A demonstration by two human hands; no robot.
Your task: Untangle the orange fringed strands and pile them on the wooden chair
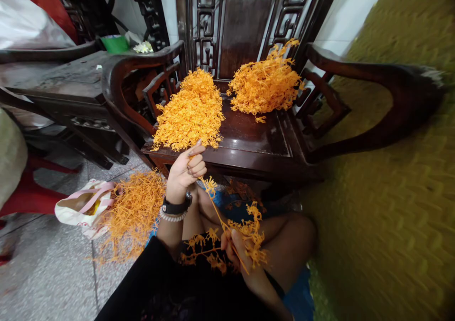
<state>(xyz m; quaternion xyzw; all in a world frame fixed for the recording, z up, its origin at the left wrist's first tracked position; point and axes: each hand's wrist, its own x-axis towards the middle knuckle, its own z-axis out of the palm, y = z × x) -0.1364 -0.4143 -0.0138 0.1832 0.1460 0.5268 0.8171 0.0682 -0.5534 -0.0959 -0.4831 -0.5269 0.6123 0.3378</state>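
Currently: one orange stem (pixel 215 208), slanting between both hands, over crossed legs (pixel 293 233). Left hand (pixel 188 167), with watch (pixel 174 208) and bracelet (pixel 173 217): fingers curled tight about the stem's upper end, near the chair's (pixel 252 138) front edge. Right hand (pixel 242 253): fingers grasping the lower stem, blossoms (pixel 255 238) clustered around it. Left heap (pixel 192 117) and right heap (pixel 266 85), both orange: on the chair seat. Loose stalks (pixel 137 207): on the floor (pixel 60 264), beside a white bag (pixel 69 211).

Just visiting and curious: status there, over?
Left hand, right hand: both gripping orange stem. Flowers on it. Flower pile on chair, just beyond left hand.
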